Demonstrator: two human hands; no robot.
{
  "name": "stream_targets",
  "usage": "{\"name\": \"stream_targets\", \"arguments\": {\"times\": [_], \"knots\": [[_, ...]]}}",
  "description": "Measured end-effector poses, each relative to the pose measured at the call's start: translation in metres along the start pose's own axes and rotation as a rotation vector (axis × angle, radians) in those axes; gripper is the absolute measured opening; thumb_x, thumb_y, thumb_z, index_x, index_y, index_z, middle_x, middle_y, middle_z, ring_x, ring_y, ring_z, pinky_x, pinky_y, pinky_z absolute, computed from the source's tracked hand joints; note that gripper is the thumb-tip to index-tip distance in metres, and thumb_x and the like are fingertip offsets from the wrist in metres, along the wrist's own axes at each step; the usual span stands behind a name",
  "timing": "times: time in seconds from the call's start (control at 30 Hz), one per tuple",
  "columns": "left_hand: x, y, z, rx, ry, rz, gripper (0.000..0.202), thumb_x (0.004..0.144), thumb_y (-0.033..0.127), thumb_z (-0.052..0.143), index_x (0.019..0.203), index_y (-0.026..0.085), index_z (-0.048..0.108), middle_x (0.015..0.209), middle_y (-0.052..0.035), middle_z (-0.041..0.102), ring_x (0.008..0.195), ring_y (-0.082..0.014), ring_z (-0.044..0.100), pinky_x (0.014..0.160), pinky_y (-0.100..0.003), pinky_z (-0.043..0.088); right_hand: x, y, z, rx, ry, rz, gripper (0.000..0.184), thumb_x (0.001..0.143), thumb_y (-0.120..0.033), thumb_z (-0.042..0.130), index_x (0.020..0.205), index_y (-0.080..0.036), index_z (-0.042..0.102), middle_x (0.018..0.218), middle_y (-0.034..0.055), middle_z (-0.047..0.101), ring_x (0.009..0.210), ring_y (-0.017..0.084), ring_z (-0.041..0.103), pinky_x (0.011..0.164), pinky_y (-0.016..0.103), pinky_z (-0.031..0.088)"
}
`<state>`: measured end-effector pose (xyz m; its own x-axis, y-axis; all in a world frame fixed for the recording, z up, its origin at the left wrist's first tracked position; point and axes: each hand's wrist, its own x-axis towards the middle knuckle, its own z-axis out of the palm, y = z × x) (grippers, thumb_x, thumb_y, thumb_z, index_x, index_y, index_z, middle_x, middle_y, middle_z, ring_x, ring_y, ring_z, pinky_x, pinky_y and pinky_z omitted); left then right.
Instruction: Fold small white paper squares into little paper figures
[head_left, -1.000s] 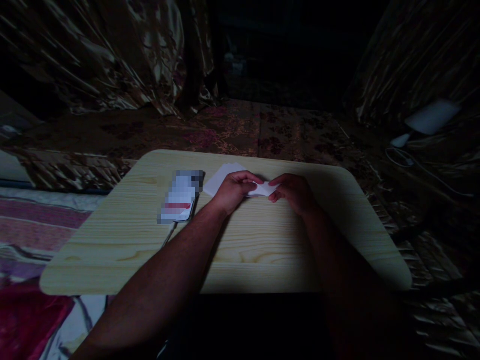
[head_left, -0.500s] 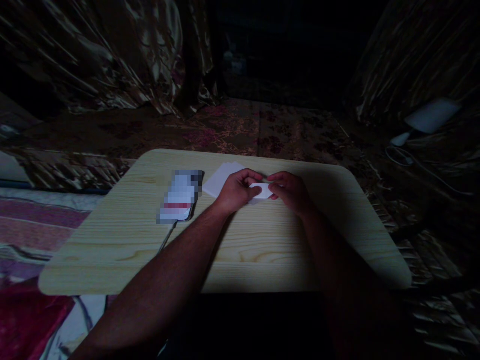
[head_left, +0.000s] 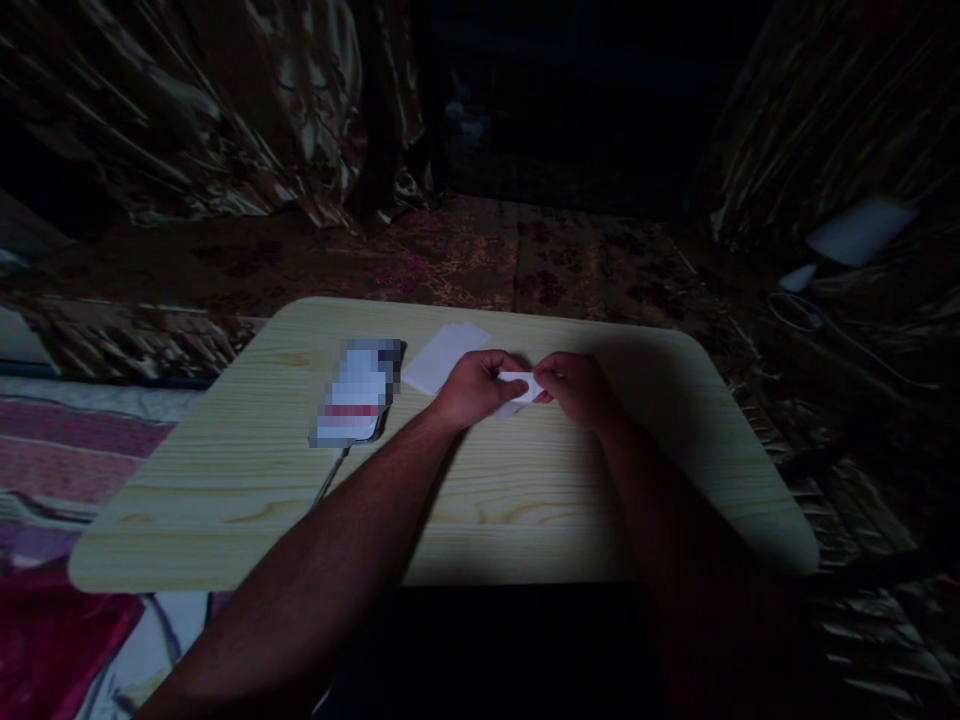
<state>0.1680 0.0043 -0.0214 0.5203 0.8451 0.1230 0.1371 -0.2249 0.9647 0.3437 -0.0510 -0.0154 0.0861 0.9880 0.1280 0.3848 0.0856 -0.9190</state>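
Observation:
A small white piece of paper [head_left: 533, 389] is held between my two hands above the middle of the wooden table [head_left: 510, 480]. My left hand [head_left: 477, 388] grips its left part, the thumb lying on top. At its right edge my right hand [head_left: 576, 386] pinches it between thumb and fingers. Beneath my hands the corner of another pale sheet [head_left: 510, 409] shows on the table. Left of my left hand lies a stack of white paper [head_left: 439, 358], its sheets slightly fanned. My fingers hide part of the held paper.
A phone [head_left: 358, 390] with a blurred screen lies on the left of the table, a cable [head_left: 328, 478] running from its lower end. A white lamp [head_left: 862, 230] stands beyond the table at the right. Dark patterned curtains [head_left: 300, 110] hang behind.
My hands have dipped slightly, and my right fingers have drawn closer together at the paper's right edge. Less of the held paper shows. The stack and phone stay in place.

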Motion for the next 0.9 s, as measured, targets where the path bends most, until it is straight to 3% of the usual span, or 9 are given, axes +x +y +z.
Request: {"name": "stream_targets", "arguments": {"times": [0.2,0.4,0.63,0.9], "knots": [[-0.001,0.002,-0.002,-0.013,-0.025,-0.030,0.027,0.071,0.040,0.071,0.071,0.013,0.069,0.056,0.0001,0.059,0.047,-0.0086,0.046,0.046,-0.021,0.035,-0.001,-0.002,0.000,-0.047,0.004,0.005,0.014,0.077,-0.029,0.060,0.078,-0.017,0.067,0.057,-0.0001,0.066,0.055,0.017,0.067,0.053,0.025,0.050],[0.002,0.003,-0.006,-0.089,0.026,-0.105,0.025,0.066,0.037,0.075,0.069,0.013,0.069,0.058,-0.0013,0.063,0.048,-0.0096,0.049,0.046,-0.022,0.037,0.002,-0.001,-0.005,0.027,0.038,0.023,0.015,0.078,-0.031,0.060,0.076,-0.017,0.064,0.058,0.0003,0.067,0.053,0.014,0.064,0.054,0.024,0.050],[0.005,0.000,-0.008,-0.218,0.163,-0.109,0.027,0.063,0.039,0.079,0.072,0.014,0.073,0.066,-0.0035,0.069,0.053,-0.0117,0.054,0.052,-0.024,0.040,0.006,0.002,-0.008,0.154,0.294,0.049,0.018,0.076,-0.035,0.062,0.077,-0.017,0.062,0.060,-0.0007,0.065,0.051,0.011,0.059,0.052,0.023,0.047],[0.006,0.001,-0.004,-0.173,0.249,0.002,0.024,0.067,0.037,0.077,0.075,0.015,0.075,0.079,-0.0056,0.074,0.069,-0.0147,0.062,0.068,-0.027,0.047,-0.001,-0.005,0.001,0.069,0.166,0.037,0.022,0.077,-0.038,0.063,0.070,-0.018,0.063,0.051,-0.0030,0.057,0.044,0.010,0.050,0.044,0.022,0.039]]}}
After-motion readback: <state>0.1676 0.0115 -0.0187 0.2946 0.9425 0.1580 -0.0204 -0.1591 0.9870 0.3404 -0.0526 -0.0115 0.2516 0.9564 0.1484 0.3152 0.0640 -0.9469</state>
